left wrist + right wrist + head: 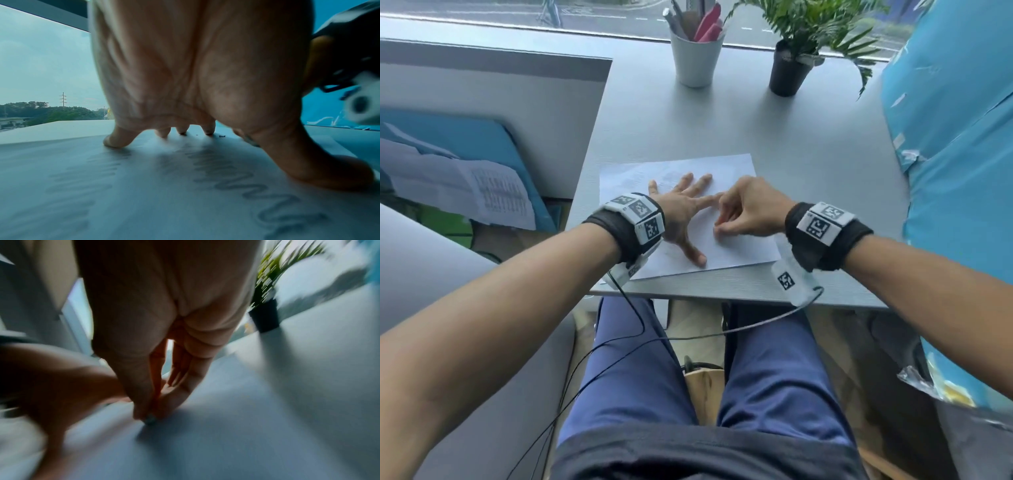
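A white sheet of paper (736,171) with faint print lies on the grey table (808,144) near its front edge. My left hand (681,205) lies flat on the sheet's left half, with its fingers spread and pressing down. In the left wrist view the left hand (185,73) arches over the paper (144,194), fingertips (115,141) on it. My right hand (722,226) is just right of it, fingertips bunched and pointing down at the sheet. It pinches a small grey object (150,419) against the paper (226,443); what the object is stays unclear.
A white cup (695,58) of pens and a potted plant (791,72) stand at the table's far side by the window. A blue plastic-wrapped bulk (955,171) borders the right. A grey partition (517,102) and loose papers (482,192) lie left. Cables hang over my lap.
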`<state>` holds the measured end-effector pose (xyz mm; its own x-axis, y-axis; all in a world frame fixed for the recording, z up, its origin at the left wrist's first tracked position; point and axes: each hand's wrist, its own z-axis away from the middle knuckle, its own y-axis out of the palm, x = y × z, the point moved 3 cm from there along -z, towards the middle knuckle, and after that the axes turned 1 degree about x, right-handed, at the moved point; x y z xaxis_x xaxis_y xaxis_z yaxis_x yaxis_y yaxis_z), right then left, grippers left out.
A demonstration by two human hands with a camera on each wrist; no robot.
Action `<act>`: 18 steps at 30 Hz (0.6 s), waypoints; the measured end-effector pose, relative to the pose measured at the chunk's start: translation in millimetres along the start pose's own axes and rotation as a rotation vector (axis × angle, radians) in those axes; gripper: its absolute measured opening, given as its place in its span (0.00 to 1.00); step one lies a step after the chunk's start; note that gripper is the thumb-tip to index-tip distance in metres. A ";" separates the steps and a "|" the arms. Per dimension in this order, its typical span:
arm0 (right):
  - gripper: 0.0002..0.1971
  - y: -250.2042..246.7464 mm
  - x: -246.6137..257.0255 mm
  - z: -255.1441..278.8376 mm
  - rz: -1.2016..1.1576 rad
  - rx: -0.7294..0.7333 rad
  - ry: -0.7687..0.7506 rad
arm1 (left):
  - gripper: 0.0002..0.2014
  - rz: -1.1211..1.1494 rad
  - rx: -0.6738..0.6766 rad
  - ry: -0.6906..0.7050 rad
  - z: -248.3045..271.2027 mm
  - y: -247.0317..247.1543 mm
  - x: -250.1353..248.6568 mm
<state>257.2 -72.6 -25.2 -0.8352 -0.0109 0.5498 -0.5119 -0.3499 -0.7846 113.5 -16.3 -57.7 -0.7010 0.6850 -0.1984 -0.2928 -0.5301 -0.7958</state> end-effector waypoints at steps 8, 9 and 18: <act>0.03 15.4 11.7 7.2 -0.005 -0.041 -0.035 | 0.71 0.002 -0.004 -0.008 0.1 -0.7 -2.1; 0.05 19.6 14.9 10.3 -0.018 0.006 -0.059 | 0.71 0.001 -0.001 -0.007 0.6 -0.8 -2.0; 0.04 7.6 11.4 3.2 0.013 -0.093 -0.023 | 0.74 0.012 -0.004 -0.004 -1.4 -0.3 -1.0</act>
<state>244.4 -78.4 -24.0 -0.8379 -0.0366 0.5447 -0.5181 -0.2613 -0.8145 115.2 -16.1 -58.1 -0.7071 0.6765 -0.2059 -0.2817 -0.5365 -0.7955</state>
